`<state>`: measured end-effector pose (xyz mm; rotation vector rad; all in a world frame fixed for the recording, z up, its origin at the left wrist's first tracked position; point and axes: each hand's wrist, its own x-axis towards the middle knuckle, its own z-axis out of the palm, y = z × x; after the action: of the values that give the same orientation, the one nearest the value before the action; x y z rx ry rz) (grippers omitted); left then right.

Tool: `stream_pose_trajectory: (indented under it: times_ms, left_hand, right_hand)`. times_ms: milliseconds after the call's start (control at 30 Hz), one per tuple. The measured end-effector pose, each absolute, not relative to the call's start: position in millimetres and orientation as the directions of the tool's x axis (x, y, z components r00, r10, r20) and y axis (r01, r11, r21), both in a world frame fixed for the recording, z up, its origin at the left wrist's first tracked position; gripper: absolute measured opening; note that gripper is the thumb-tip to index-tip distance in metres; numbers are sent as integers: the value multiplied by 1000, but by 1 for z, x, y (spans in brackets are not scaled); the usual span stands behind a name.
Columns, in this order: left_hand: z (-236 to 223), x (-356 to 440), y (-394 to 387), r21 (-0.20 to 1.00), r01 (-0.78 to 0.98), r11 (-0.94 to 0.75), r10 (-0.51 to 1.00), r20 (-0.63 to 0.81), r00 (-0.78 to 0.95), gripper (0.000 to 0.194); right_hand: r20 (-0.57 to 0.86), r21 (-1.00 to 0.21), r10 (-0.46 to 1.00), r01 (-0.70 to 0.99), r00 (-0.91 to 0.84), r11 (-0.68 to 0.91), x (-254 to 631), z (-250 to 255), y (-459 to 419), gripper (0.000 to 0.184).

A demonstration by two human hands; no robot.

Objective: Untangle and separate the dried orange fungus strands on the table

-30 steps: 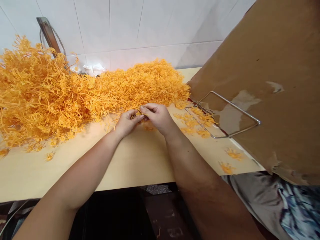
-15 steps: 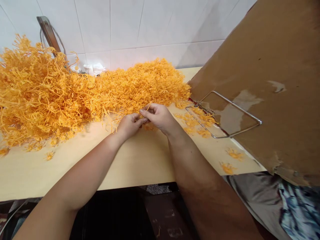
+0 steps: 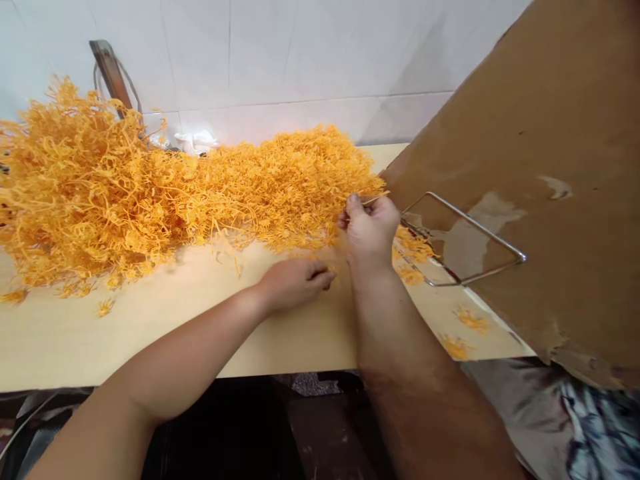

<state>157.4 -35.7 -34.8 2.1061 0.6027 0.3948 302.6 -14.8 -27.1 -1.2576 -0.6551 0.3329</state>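
Observation:
A long heap of orange, thin-petalled artificial flower pieces (image 3: pixel 280 180) lies along the table. At its right end, my right hand (image 3: pixel 373 230) is closed with a thin orange strand (image 3: pixel 376 198) sticking out between its fingers. My left hand (image 3: pixel 297 283) is just above the table, in front of the heap and apart from my right hand. Its fingers are curled together. A speck of orange shows at its fingertips, too small to name. Loose flower pieces (image 3: pixel 414 247) lie to the right of my right hand.
A bent metal wire frame (image 3: pixel 475 223) leans at a big brown cardboard sheet (image 3: pixel 560 253) on the right. Behind the heap are a wooden-handled tool (image 3: pixel 114 77), a crumpled white thing (image 3: pixel 196 142) and a tiled wall (image 3: pixel 310 53). The pale table's (image 3: pixel 210 347) front edge is near me.
My hands were together at the heap's front edge and have parted. My right hand moved right with an orange strand; my left hand came right and nearer to me.

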Motion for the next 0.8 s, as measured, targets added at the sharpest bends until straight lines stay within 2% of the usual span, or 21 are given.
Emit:
stream_pose_trajectory:
  times_ms: [100,200,433,567,667,800]
  left_hand:
    - [-38,165,-30,890,334,-311,781,39,624,31]
    - [-39,169,-19,907,369,-204,864,-11,504,55]
    - [-29,178,-6,766,495,-410,843,110,526,36]
    - [-15,184,1,579,538,-613,750,215,625,42]
    - [0,184,-3,443,575,-688,703,210,679,30]
    - [29,156,-40,342,514,-787,576,108,811,28]
  right_hand:
    - [261,-936,586,52,767,348,290,-16,-23,18]
    - [276,-912,533,42,800,408,285,-10,-31,20]
    - [394,-847,463,119,794,517,279,-7,-36,18]
    - [414,-847,438,161,798,507,269,-5,-41,18]
    - [412,-840,420,159,809,518,267,-3,-43,22]
    - [359,-855,384,135,851,500,280,-3,-40,27]
